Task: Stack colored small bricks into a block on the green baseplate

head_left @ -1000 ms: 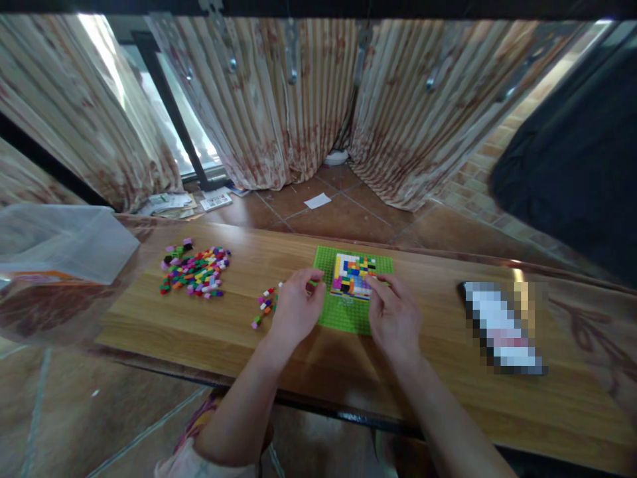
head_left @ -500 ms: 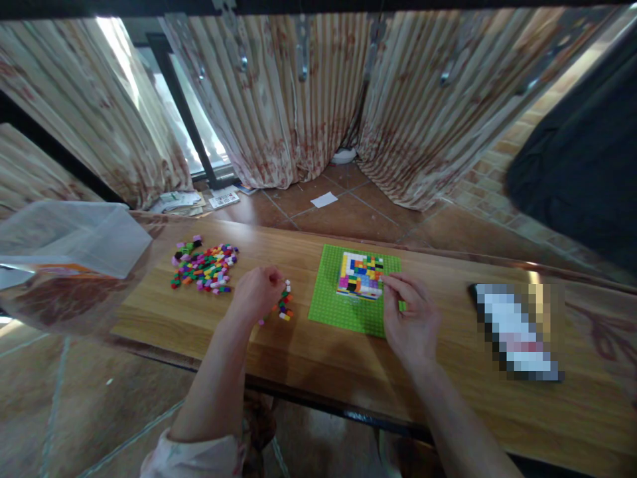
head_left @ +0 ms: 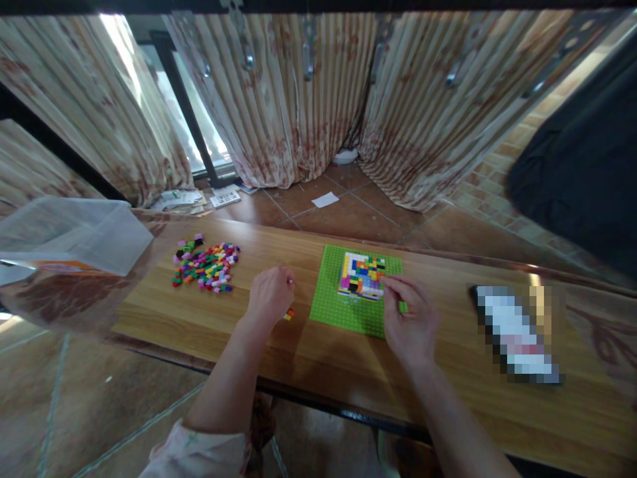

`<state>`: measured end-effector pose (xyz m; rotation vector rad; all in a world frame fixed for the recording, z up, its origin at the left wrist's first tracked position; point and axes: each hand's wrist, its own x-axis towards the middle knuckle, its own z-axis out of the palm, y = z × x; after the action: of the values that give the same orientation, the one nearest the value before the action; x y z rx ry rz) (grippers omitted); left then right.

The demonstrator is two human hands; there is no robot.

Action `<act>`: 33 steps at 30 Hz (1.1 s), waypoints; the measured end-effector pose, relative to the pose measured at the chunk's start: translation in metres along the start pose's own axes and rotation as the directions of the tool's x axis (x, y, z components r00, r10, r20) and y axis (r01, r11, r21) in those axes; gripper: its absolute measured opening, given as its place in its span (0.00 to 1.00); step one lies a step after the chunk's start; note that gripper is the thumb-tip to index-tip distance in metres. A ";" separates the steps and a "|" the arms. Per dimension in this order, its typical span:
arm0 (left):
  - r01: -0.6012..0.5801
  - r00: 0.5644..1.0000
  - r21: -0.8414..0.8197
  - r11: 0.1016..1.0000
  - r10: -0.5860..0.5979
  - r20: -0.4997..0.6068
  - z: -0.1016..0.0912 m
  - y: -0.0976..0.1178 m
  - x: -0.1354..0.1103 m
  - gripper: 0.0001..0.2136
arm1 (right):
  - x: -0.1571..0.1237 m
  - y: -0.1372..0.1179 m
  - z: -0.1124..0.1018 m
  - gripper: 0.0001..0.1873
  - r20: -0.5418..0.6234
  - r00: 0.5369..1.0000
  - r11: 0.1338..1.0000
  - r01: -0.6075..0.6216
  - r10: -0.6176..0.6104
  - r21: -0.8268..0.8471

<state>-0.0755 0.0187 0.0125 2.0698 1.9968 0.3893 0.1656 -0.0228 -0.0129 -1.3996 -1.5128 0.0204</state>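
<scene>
My left hand (head_left: 271, 292) is low over the table, its fingers pinched together with a pale speck, seemingly a small white toy brick (head_left: 290, 281), at the tips. Below it a few loose orange and yellow bricks (head_left: 288, 314) show; the hand covers others. A green baseplate (head_left: 343, 318) lies to the right, bearing a low square build of multicoloured bricks (head_left: 363, 275). Beside the build's right edge is my right hand (head_left: 412, 318), thumb and forefinger closed in a pinch. What sits between those fingertips is too small to make out.
A pile of mixed toy bricks (head_left: 209, 265) lies on the wooden table (head_left: 199, 328) at left. Past it stands a translucent plastic bin (head_left: 99, 232). A blurred-out phone-like device (head_left: 515, 335) rests at right. Curtains (head_left: 279, 99) hang beyond the table.
My left hand has moved right, over the small group of loose bricks, and now hides most of them. My right hand stays almost still beside the build.
</scene>
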 end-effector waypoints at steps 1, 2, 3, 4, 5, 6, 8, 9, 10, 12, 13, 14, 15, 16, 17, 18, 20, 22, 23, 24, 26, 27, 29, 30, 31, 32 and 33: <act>-0.005 1.000 -0.011 1.000 0.005 -0.021 0.000 0.001 0.001 0.09 | 0.000 0.000 0.000 0.10 -0.011 1.000 1.000 0.000 0.000 0.005; -0.012 0.999 -0.036 0.999 0.010 -0.049 -0.001 0.002 0.001 0.09 | 0.001 0.000 0.000 0.10 -0.024 1.000 1.000 0.000 0.000 0.013; -0.024 0.997 -0.085 0.996 0.017 -0.078 -0.002 0.003 0.002 0.09 | 0.001 -0.001 0.000 0.10 -0.040 0.999 1.000 0.000 0.001 0.024; -0.038 0.994 -0.168 0.985 0.021 -0.103 -0.002 0.005 0.003 0.08 | 0.001 -0.002 0.000 0.10 -0.052 0.999 0.999 0.000 0.002 0.038; -0.051 0.993 -0.289 0.956 0.018 -0.116 -0.003 0.007 0.003 0.07 | 0.001 -0.004 0.000 0.09 -0.060 0.998 0.999 0.001 0.002 0.050; -0.060 0.993 -0.438 0.897 0.010 -0.116 -0.003 0.010 0.003 0.06 | 0.001 -0.006 -0.001 0.09 -0.061 0.998 0.998 0.001 0.003 0.061; -0.048 0.998 -0.736 0.675 0.001 -0.064 -0.002 0.019 0.002 0.04 | 0.001 -0.012 -0.001 0.09 -0.047 0.999 0.996 0.002 0.003 0.090; -0.020 1.000 -0.845 0.535 0.005 -0.020 -0.001 0.024 0.001 0.05 | 0.001 -0.016 -0.001 0.09 -0.031 1.000 0.994 0.001 0.003 0.112; 0.019 0.999 -0.915 0.402 0.018 0.029 0.000 0.029 -0.001 0.06 | 0.001 -0.019 0.000 0.09 -0.013 1.000 0.990 -0.002 0.004 0.138; 0.108 0.991 -0.974 0.197 0.058 0.122 0.004 0.041 -0.006 0.09 | 0.000 -0.025 0.001 0.09 0.036 0.999 0.979 -0.020 0.013 0.202; 0.148 0.984 -0.981 0.126 0.078 0.159 0.006 0.046 -0.008 0.10 | 0.000 -0.027 0.002 0.09 0.067 0.998 0.971 -0.033 0.018 0.236; 0.180 0.978 -0.981 0.071 0.093 0.186 0.007 0.051 -0.010 0.10 | 0.000 -0.029 0.004 0.09 0.099 0.995 0.960 -0.052 0.025 0.274; 0.205 0.972 -0.978 0.029 0.109 0.207 0.009 0.056 -0.013 0.10 | -0.001 -0.030 0.005 0.09 0.129 0.991 0.946 -0.074 0.035 0.317; 0.226 0.967 -0.974 -0.004 0.123 0.224 0.011 0.059 -0.014 0.10 | -0.001 -0.031 0.006 0.10 0.159 0.986 0.927 -0.101 0.046 0.362; 0.244 0.962 -0.969 -0.028 0.134 0.238 0.012 0.062 -0.016 0.10 | -0.001 -0.032 0.007 0.10 0.182 0.982 0.903 -0.131 0.060 0.409; 0.260 0.957 -0.965 -0.044 0.144 0.251 0.013 0.064 -0.017 0.10 | -0.001 -0.033 0.008 0.10 0.200 0.977 0.876 -0.162 0.076 0.454; 0.280 0.949 -0.958 -0.058 0.167 0.267 0.015 0.067 -0.018 0.10 | -0.001 -0.033 0.010 0.08 0.221 0.968 0.820 -0.221 0.118 0.528; 0.288 0.944 -0.956 -0.058 0.189 0.272 0.015 0.069 -0.018 0.09 | -0.001 -0.033 0.010 0.07 0.236 0.958 0.770 -0.272 0.162 0.577; 0.292 0.941 -0.955 -0.058 0.195 0.276 0.015 0.070 -0.018 0.09 | 0.000 -0.033 0.011 0.05 0.245 0.952 0.747 -0.296 0.183 0.595; 0.300 0.939 -0.952 -0.062 0.197 0.283 0.014 0.070 -0.018 0.10 | 0.000 -0.032 0.011 0.04 0.259 0.945 0.727 -0.321 0.201 0.607; 0.317 0.936 -0.945 -0.077 0.187 0.299 0.013 0.072 -0.018 0.12 | 0.001 -0.031 0.011 0.04 0.296 0.926 0.688 -0.372 0.232 0.624; 0.327 0.934 -0.941 -0.085 0.184 0.308 0.012 0.072 -0.018 0.13 | 0.001 -0.031 0.010 0.04 0.321 0.916 0.669 -0.397 0.242 0.628; 0.344 0.928 -0.934 -0.097 0.190 0.322 0.010 0.073 -0.018 0.15 | 0.002 -0.030 0.010 0.07 0.369 0.898 0.643 -0.432 0.241 0.633; 0.352 0.924 -0.931 -0.102 0.197 0.328 0.010 0.072 -0.018 0.15 | 0.002 -0.030 0.009 0.08 0.387 0.893 0.636 -0.438 0.229 0.636; 0.361 0.920 -0.927 -0.108 0.205 0.334 0.009 0.072 -0.019 0.16 | 0.003 -0.030 0.008 0.09 0.401 0.891 0.634 -0.437 0.211 0.638; 0.370 0.916 -0.922 -0.113 0.213 0.341 0.009 0.071 -0.019 0.16 | 0.003 -0.030 0.007 0.09 0.411 0.891 0.637 -0.432 0.193 0.639; 0.377 0.912 -0.919 -0.118 0.219 0.346 0.009 0.070 -0.019 0.17 | 0.003 -0.030 0.006 0.10 0.415 0.892 0.643 -0.424 0.177 0.638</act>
<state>-0.0071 -0.0029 0.0288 0.7513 0.7736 0.9719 0.1407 -0.0265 0.0050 -0.9920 -1.2664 1.0063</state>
